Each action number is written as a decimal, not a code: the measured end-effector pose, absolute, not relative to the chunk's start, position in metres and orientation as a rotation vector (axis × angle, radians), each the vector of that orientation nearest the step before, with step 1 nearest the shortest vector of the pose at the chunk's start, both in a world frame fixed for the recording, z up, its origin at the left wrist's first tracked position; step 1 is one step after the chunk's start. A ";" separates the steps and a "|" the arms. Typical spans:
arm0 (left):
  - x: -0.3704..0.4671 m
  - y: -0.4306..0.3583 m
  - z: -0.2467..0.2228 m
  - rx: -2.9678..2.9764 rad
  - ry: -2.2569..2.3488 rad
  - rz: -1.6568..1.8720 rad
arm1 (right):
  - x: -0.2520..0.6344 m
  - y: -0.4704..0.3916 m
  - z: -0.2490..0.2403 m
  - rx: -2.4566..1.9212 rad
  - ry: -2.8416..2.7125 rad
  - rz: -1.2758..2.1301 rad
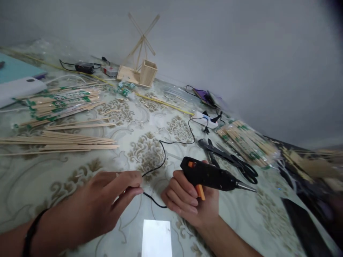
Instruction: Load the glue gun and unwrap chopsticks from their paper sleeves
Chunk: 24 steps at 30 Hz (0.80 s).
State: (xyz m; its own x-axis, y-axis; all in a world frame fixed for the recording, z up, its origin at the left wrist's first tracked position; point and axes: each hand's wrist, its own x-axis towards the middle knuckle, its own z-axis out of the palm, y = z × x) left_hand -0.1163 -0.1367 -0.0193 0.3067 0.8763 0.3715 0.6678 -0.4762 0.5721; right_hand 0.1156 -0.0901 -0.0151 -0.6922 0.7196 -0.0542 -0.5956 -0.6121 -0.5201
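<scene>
My right hand [187, 198] is wrapped round the handle of a black glue gun [214, 176] with an orange trigger; its metal nozzle points right. A clear glue stick [173, 156] sticks out of the gun's back end. The fingers of my left hand [112, 194] are pinched on the black cord [154, 200]. That cord runs from beside my right hand, past my left fingertips and on over the patterned tablecloth. Below and between the hands lies a white rectangle [157, 237].
Loose sticks [80, 141] and wrapped chopsticks [66, 101] lie left. A wooden windmill model [148, 73] stands at the back. Black scissors [230, 157], a power strip [205, 119] and more packed chopsticks [246, 142] are right. A dark flat object [305, 225] lies front right.
</scene>
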 end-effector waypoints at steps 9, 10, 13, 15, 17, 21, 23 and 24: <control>-0.114 -0.125 -0.014 2.138 1.214 1.034 | 0.115 -0.090 -0.023 -0.371 -0.612 2.287; -0.115 -0.125 -0.014 2.115 1.206 1.026 | 0.114 -0.090 -0.023 -0.409 -0.623 2.264; -0.115 -0.125 -0.012 2.047 1.162 1.030 | 0.112 -0.091 -0.023 -0.606 -0.701 2.111; -0.116 -0.123 -0.009 1.973 1.170 1.029 | 0.110 -0.091 -0.023 -0.740 -0.744 1.994; -0.115 -0.122 -0.005 1.895 1.219 1.012 | 0.108 -0.091 -0.023 -0.823 -0.774 1.919; -0.115 -0.121 0.000 1.835 1.289 0.962 | 0.108 -0.091 -0.025 -0.882 -0.849 1.864; -0.116 -0.121 0.001 1.831 1.329 0.927 | 0.109 -0.093 -0.027 -0.907 -0.874 1.860; -0.116 -0.121 0.001 1.835 1.353 0.914 | 0.110 -0.093 -0.027 -0.910 -0.892 1.860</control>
State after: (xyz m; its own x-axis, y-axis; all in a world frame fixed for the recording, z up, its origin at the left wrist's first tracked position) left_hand -0.1159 -0.1208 0.0010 0.2158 0.9656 0.1448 0.4948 -0.2360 0.8363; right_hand 0.1095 -0.0934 -0.0273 -0.3656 0.9003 -0.2364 -0.3793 -0.3760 -0.8455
